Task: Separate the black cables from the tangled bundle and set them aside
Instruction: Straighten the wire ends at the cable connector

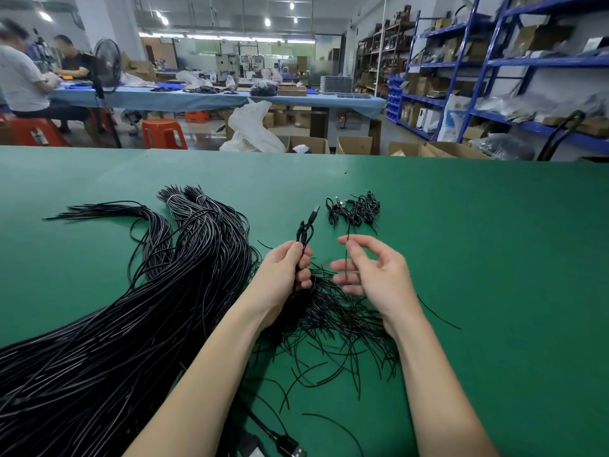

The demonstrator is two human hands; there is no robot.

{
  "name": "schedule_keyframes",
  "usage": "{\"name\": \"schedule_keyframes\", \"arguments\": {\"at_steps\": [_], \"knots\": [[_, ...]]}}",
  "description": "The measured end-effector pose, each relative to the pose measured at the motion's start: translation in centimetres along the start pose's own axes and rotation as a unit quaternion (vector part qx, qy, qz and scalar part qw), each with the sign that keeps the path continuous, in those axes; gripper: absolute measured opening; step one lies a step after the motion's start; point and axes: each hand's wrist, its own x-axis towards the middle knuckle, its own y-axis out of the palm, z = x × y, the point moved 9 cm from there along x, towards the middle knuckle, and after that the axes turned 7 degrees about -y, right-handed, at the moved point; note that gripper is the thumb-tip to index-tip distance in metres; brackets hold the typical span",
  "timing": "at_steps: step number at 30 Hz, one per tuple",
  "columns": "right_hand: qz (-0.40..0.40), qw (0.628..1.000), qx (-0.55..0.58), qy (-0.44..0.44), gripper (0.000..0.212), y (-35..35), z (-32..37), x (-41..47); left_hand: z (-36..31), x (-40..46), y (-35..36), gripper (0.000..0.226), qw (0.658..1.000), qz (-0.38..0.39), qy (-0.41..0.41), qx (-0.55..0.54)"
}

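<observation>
With the left hand (286,271) clenched on a folded cable (305,230), the right hand (369,270) pinching its loose strand should draw gently clear of the tangle (329,321).

My green table (461,258) carried everything. On its left lay the big bundle of black cables (115,324), sweeping from the near left edge toward the far middle, where two tied ends (184,199) fanned out. Near the middle, a loose tangle of thin black wires (336,328) sprawled on the cloth. Farther off, right of centre, sat a small heap of coiled cables (356,209). A plug (290,448) lay at the near edge.
</observation>
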Motion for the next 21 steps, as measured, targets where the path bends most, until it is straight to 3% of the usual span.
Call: {"name": "schedule_keyframes", "arguments": {"at_steps": [9, 14, 21], "knots": [[0.096, 0.995, 0.029, -0.016, 0.026, 2.7, 0.2, -0.5, -0.7, -0.5, 0.8, 0.033, 0.978, -0.023, 0.064, 0.196], [0.065, 0.997, 0.05, -0.006, 0.017, 2.3, -0.3, -0.2, -0.6, -0.5, 1.1, 0.029, 0.959, -0.022, 0.075, 0.272], [0.009, 0.998, -0.047, -0.04, 0.014, 1.5, -0.3, -0.2, -0.1, -0.3, 1.5, 0.023, 0.956, 0.007, 0.065, 0.285]]}}
